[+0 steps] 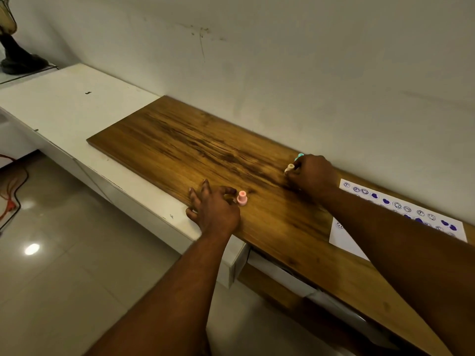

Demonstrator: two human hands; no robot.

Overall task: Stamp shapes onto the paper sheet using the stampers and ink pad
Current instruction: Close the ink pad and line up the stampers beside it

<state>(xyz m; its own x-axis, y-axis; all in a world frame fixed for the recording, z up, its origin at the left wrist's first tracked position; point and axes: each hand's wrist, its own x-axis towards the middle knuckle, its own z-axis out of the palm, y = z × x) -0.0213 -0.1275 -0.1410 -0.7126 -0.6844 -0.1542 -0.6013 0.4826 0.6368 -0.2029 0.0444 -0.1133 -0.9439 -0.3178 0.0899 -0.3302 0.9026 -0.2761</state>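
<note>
A pink stamper (241, 198) stands upright on the wooden board (180, 145). My left hand (213, 208) rests just left of it, fingers spread, thumb and forefinger close to the stamper but not clearly gripping it. Farther right, near the wall, my right hand (312, 176) is closed around a cream stamper (289, 167) and a teal stamper (300, 156) that poke out past the knuckles. The white paper sheet (344, 242) lies at the right, partly under my right forearm, covered with several blue stamped faces and blobs. No ink pad is visible.
The board lies on a white counter (64, 104) against a pale wall (282, 60). A dark fan base (18, 60) stands at the far left. An orange cable (7, 201) runs over the tiled floor below. An open drawer (295, 276) shows under the board's near edge.
</note>
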